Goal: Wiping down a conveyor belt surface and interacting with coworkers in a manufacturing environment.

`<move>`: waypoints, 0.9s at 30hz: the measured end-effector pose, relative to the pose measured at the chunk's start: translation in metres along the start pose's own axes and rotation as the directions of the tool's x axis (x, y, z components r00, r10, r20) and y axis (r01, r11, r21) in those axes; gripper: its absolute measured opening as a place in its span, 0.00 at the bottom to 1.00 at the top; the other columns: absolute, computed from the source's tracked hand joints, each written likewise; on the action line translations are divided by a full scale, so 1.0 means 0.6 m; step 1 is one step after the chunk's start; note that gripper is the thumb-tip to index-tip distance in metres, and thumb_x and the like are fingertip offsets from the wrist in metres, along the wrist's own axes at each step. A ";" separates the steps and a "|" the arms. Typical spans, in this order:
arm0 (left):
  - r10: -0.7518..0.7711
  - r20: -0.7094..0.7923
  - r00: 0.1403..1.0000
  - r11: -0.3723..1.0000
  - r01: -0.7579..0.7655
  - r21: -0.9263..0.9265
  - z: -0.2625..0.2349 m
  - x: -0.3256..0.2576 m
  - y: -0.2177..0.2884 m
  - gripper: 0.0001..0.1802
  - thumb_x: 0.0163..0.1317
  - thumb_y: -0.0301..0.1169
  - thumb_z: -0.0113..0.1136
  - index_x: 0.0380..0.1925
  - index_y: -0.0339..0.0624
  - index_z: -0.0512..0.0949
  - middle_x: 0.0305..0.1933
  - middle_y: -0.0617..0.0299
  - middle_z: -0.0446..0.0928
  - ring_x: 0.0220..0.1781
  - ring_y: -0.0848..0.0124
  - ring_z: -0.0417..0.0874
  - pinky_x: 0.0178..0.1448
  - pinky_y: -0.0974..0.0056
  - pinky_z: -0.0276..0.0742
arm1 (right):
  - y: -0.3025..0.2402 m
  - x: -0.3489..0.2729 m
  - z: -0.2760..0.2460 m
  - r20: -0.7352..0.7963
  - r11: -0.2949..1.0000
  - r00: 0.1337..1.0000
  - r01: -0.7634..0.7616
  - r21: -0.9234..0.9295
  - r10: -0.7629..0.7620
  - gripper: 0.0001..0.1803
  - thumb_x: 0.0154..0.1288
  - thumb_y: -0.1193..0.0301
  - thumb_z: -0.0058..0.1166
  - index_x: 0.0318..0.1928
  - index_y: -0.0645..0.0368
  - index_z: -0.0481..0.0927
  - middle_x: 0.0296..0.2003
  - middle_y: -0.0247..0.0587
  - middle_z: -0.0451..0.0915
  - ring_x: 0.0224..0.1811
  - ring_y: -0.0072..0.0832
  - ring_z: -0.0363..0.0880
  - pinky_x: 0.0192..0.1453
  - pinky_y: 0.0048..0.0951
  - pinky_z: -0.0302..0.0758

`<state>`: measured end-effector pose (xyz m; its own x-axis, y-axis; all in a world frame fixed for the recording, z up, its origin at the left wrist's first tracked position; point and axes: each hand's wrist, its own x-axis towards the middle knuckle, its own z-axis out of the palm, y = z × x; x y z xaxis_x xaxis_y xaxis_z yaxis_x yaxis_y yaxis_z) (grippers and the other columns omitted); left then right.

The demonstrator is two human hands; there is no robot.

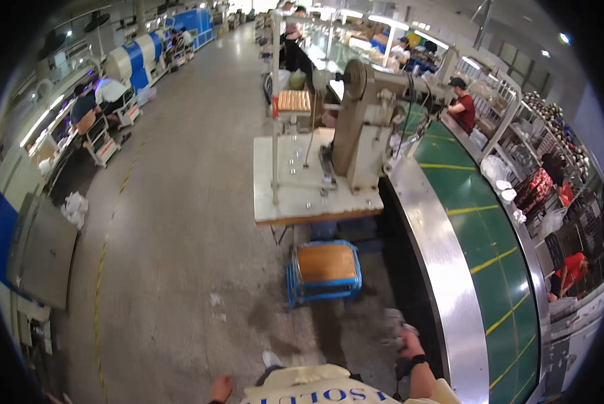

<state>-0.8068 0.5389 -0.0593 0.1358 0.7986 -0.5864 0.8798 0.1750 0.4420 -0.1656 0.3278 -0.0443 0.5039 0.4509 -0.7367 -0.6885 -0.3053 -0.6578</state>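
Observation:
My right hand [411,345], with a dark band at the wrist, is low beside the conveyor's metal edge. It is closed on a grey, soft-looking item [395,324], which motion blurs too much to name. My left hand [222,388] hangs at the lower edge, left of my cream top; its fingers are too hidden to read. Ahead of me stands a blue-framed stool [326,264] with a wooden seat. Beyond it, a post-type sewing machine [359,128] is mounted on a white worktable [295,202] with several small bits lying on top.
A green conveyor belt [477,192] with yellow stripes and a wide metal rim [443,269] curves along my right. Several people work beyond it and at machines on the left. The grey floor [174,182] has a yellow line; a metal cabinet [46,262] stands left.

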 end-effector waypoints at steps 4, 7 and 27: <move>-0.174 0.042 0.984 0.937 0.179 -0.300 -0.212 0.014 0.030 0.21 0.67 0.38 0.47 0.53 0.36 0.73 0.60 0.47 0.71 0.64 0.52 0.69 0.65 0.52 0.65 | -0.052 -0.054 0.506 0.512 0.967 0.848 -0.225 0.123 0.133 0.23 0.58 0.79 0.44 0.56 0.58 0.71 0.52 0.36 0.75 0.55 0.29 0.74 0.60 0.35 0.73; -0.184 -0.058 0.981 0.941 0.158 -0.299 -0.335 0.061 0.099 0.21 0.68 0.40 0.48 0.55 0.40 0.73 0.59 0.48 0.73 0.61 0.55 0.73 0.62 0.54 0.68 | -0.017 -0.050 0.797 0.844 0.956 0.512 -0.295 0.003 0.156 0.25 0.54 0.78 0.48 0.55 0.55 0.70 0.55 0.36 0.72 0.60 0.28 0.69 0.64 0.37 0.67; -0.264 -0.218 0.940 0.950 0.215 -0.227 -0.824 0.802 0.077 0.25 0.67 0.39 0.47 0.59 0.34 0.68 0.62 0.45 0.69 0.65 0.52 0.67 0.64 0.52 0.67 | -0.297 0.265 1.683 0.844 0.865 0.477 -0.500 0.033 0.244 0.21 0.51 0.77 0.42 0.49 0.63 0.74 0.41 0.37 0.78 0.44 0.30 0.76 0.56 0.33 0.73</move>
<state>-0.9261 1.2161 0.0147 -0.2042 0.8293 -0.5202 0.7616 0.4684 0.4479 -0.4896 1.3010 0.1141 -0.3680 0.8489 -0.3794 -0.8650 -0.4623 -0.1953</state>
